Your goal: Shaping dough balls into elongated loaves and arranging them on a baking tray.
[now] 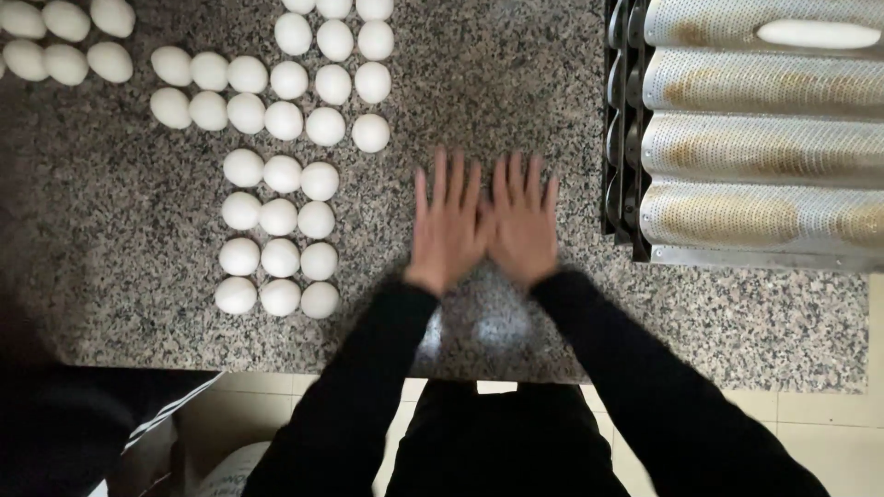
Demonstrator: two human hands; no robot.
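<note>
My left hand (447,225) and my right hand (523,221) lie flat side by side on the speckled granite counter (138,304), palms down, fingers stretched out and pointing away from me. They are blurred, and whatever lies under them is hidden. Black sleeves cover both arms. To the left of my left hand, several white dough balls (279,221) sit in neat rows on the counter.
More dough balls (64,41) lie at the far left. A perforated metal baguette tray (764,138) with curved channels stands at the right; one long white dough piece (818,34) rests in its top channel. Tiled floor shows below the counter edge.
</note>
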